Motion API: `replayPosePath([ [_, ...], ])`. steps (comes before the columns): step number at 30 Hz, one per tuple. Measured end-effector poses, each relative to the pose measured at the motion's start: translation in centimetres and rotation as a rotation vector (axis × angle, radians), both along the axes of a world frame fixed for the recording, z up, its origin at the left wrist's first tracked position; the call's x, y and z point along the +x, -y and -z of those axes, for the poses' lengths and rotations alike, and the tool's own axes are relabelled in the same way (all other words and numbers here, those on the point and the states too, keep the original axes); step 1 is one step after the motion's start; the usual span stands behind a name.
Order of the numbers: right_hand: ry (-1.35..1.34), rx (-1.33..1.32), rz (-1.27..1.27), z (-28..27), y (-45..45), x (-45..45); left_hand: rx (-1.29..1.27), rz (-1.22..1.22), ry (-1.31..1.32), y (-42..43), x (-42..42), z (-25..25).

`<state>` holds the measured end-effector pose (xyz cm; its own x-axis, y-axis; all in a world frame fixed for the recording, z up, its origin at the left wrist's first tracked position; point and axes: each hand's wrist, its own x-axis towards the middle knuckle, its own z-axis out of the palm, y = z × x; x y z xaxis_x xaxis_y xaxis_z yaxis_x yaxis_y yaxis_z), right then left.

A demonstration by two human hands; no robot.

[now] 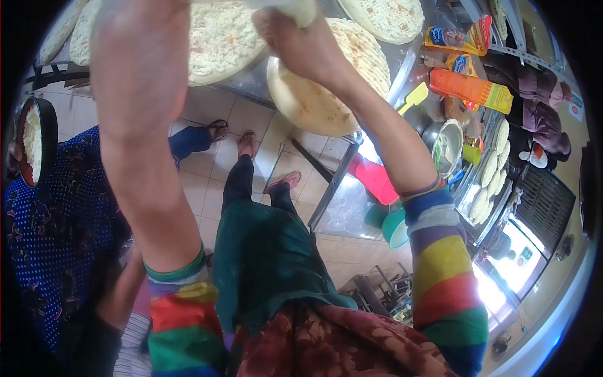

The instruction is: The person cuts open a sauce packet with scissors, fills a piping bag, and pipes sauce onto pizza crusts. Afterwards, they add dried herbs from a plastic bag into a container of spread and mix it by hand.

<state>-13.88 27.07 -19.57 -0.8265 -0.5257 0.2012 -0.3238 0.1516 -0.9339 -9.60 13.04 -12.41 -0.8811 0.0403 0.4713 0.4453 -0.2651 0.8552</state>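
Note:
My right hand (287, 39) is at the top edge, its fingers closed round a pale, soft-looking object (298, 9) that is mostly cut off. Below it lies a large round flatbread (314, 103), plain and browned on the near part, with ridged pale lines across the far part. My left hand (141, 25) looms blurred and very near the camera at the top left; its fingers are out of frame. Beside that arm rests another round base (223, 47) covered in crumbly white topping. A third topped round (386, 19) sits farther right.
Orange food pouches (468, 88), a yellow spatula (414, 97) and a metal bowl (445, 144) stand at right. Below are a pink container (375, 179) and a green bowl (396, 227). Another person in dotted blue clothing (63, 207) is at left, near a dark pan (44, 141) of white crumbs.

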Motion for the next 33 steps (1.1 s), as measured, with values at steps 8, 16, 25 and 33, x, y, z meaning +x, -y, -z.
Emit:
replayPosePath([
  [8,-0.059,0.274,0.083,-1.0,-11.3,3.3,-0.100,0.103,0.401,-6.6,2.0,-1.0],
  [16,-0.025,0.012,-0.004,-0.2,-0.5,0.9,-0.170,-0.197,-0.109,0.1,1.1,0.2],
  [25,-0.216,0.419,0.150,-2.1,-8.7,5.4,-0.076,-0.031,0.137,-6.6,3.4,0.5],
  [33,-0.059,0.233,-0.035,-0.3,-2.0,2.5,0.168,-0.095,0.188,-1.6,2.3,-0.1],
])
